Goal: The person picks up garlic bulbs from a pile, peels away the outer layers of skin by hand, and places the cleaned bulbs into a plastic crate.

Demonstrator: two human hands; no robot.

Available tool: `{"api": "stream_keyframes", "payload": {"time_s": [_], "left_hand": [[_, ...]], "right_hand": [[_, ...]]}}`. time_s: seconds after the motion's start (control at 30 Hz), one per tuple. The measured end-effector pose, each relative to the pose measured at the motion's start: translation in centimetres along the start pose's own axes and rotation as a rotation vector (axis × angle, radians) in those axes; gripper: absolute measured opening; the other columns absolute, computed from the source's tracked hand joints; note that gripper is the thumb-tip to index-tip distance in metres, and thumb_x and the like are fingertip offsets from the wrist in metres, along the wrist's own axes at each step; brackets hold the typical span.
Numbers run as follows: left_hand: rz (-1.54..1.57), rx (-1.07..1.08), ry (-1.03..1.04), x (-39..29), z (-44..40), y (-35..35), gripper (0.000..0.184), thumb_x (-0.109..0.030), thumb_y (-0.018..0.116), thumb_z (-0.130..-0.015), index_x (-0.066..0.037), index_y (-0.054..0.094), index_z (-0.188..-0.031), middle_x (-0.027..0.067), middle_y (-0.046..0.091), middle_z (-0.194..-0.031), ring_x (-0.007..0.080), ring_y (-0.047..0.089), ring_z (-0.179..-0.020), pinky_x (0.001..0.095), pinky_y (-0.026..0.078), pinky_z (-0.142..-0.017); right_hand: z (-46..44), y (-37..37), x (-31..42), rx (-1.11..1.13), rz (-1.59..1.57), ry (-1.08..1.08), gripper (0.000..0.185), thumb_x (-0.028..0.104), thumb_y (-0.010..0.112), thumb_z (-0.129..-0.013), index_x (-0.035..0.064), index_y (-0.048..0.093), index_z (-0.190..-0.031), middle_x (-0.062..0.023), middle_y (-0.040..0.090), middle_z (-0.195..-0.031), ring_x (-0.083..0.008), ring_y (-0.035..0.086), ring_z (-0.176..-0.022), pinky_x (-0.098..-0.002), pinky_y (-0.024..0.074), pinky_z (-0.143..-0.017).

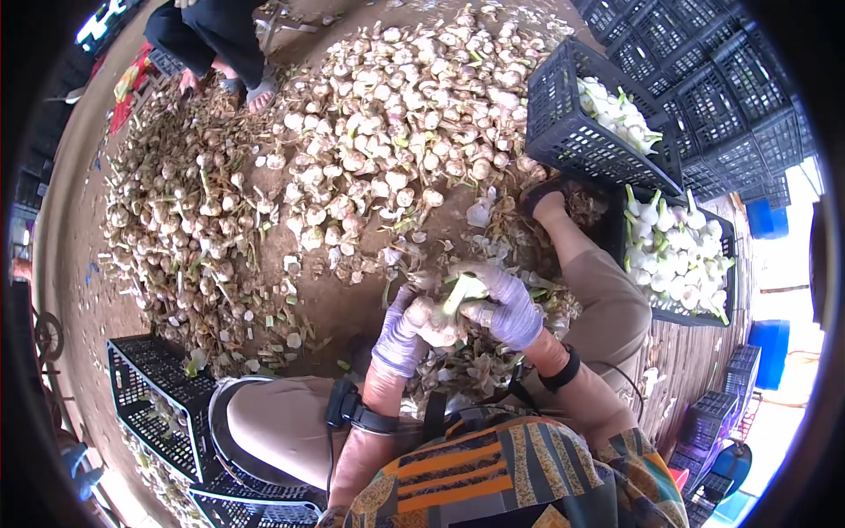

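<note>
Brown ground, garlic heap across it. Black crate of pale bulbs beside right leg, presumably for reach. Left hand cups one bulb between the legs; right hand grips its stem, seemingly for steadiness.

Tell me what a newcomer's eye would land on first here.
First, the broad heap of garlic bulbs spread over the ground at the top centre. Next, the bright white bulbs in two dark crates on the right, far cleaner-looking than the heap. Then, near the middle, the gloved left hand and right hand around a single garlic bulb with a pale green stem.
</note>
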State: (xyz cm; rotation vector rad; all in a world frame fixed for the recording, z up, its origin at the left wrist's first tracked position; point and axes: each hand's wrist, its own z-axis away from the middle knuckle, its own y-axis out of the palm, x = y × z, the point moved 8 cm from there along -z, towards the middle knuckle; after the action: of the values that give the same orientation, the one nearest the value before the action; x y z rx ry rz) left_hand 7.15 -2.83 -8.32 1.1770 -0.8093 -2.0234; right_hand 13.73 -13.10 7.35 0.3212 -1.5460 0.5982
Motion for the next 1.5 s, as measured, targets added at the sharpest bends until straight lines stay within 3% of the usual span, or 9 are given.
{"api": "stream_keyframes", "payload": {"time_s": [0.23,0.6,0.7,0.83,0.97,1.07,1.17,1.27,1.5], "left_hand": [[-0.162,-0.196,0.104,-3.8,2.3,5.6,0.046,-0.042,0.065,-0.077,-0.008,0.051,-0.106,0.0038,0.055,-0.08,0.0169,0.056,-0.062,0.0302,0.048,-0.055],[-0.849,-0.135,0.693,-7.7,4.9,10.9,0.076,-0.014,0.083,-0.062,0.0,0.043,-0.125,0.0062,0.051,-0.109,0.0186,0.048,-0.1,0.0328,0.038,-0.091],[-0.69,-0.067,0.536,-7.3,4.6,9.8,0.063,-0.019,0.078,-0.069,0.0,0.046,-0.12,0.0087,0.053,-0.106,0.0186,0.049,-0.096,0.0337,0.04,-0.09],[-0.019,0.238,0.206,-6.3,2.6,9.7,0.045,-0.043,0.062,-0.077,-0.005,0.053,-0.1,0.0105,0.058,-0.084,0.0243,0.06,-0.069,0.042,0.05,-0.046],[0.063,-0.137,0.158,-5.3,2.0,6.1,0.061,-0.06,0.053,-0.077,-0.005,0.052,-0.103,0.012,0.059,-0.088,0.0226,0.059,-0.076,0.0368,0.051,-0.056],[-0.172,0.018,0.271,-5.4,2.2,9.3,0.057,-0.056,0.055,-0.079,-0.004,0.052,-0.102,0.0105,0.058,-0.087,0.0204,0.058,-0.079,0.0322,0.051,-0.061],[-0.595,-0.272,0.711,-7.7,4.4,9.6,0.053,-0.05,0.059,-0.079,-0.002,0.053,-0.1,0.0076,0.057,-0.086,0.0169,0.056,-0.077,0.0279,0.049,-0.061],[-0.119,-0.089,0.315,-5.2,3.0,7.2,0.056,-0.046,0.063,-0.077,-0.004,0.05,-0.111,0.0073,0.055,-0.104,0.0197,0.056,-0.09,0.0321,0.047,-0.081],[-0.197,0.16,-0.014,0.5,-0.2,12.3,0.06,-0.049,0.053,-0.081,-0.001,0.048,-0.118,0.0085,0.054,-0.105,0.0196,0.052,-0.093,0.0308,0.042,-0.087]], "right_hand": [[1.2,1.0,-2.0,-0.001,-0.552,0.338,0.032,0.01,0.069,-0.075,0.0007,0.058,-0.103,-0.0031,0.062,-0.087,-0.0091,0.057,-0.076,-0.024,0.0481,-0.067],[1.3,-0.5,-3.5,-0.29,-0.654,0.416,0.025,0.018,0.067,-0.079,0.0027,0.061,-0.098,0.0011,0.06,-0.073,-0.0051,0.051,-0.052,-0.0199,0.0403,-0.044],[0.8,0.4,-6.2,-0.255,-0.72,0.319,0.024,0.016,0.065,-0.079,0.0032,0.061,-0.1,0.0003,0.06,-0.072,-0.0066,0.053,-0.054,-0.0206,0.0427,-0.045],[1.5,0.2,-3.6,-0.147,-0.492,0.235,0.029,0.012,0.063,-0.08,0.0005,0.058,-0.106,-0.0027,0.06,-0.071,-0.0089,0.056,-0.06,-0.0225,0.0459,-0.05],[1.1,-1.7,0.3,-0.4,-0.02,-0.231,0.024,0.003,0.062,-0.072,0.0,0.059,-0.096,-0.0054,0.061,-0.07,-0.0121,0.057,-0.056,-0.0269,0.0454,-0.049],[1.0,0.2,-2.2,-0.163,-0.677,0.237,0.026,0.006,0.065,-0.069,0.0001,0.06,-0.094,-0.0036,0.06,-0.068,-0.0097,0.054,-0.053,-0.0245,0.0421,-0.045],[0.8,1.5,-2.8,-0.022,-0.333,0.197,0.024,0.007,0.064,-0.067,0.0009,0.061,-0.089,-0.0054,0.061,-0.069,-0.0156,0.057,-0.055,-0.0283,0.0445,-0.049],[1.3,-0.3,0.3,-0.264,0.462,-0.193,0.025,0.012,0.06,-0.066,0.0027,0.062,-0.089,-0.0116,0.063,-0.077,-0.0287,0.061,-0.067,-0.0363,0.0483,-0.06],[2.6,-3.4,-0.1,-0.145,0.78,0.033,0.042,0.022,0.062,-0.058,0.0097,0.061,-0.099,-0.0107,0.058,-0.091,-0.0321,0.057,-0.088,-0.0418,0.0477,-0.072]]}}
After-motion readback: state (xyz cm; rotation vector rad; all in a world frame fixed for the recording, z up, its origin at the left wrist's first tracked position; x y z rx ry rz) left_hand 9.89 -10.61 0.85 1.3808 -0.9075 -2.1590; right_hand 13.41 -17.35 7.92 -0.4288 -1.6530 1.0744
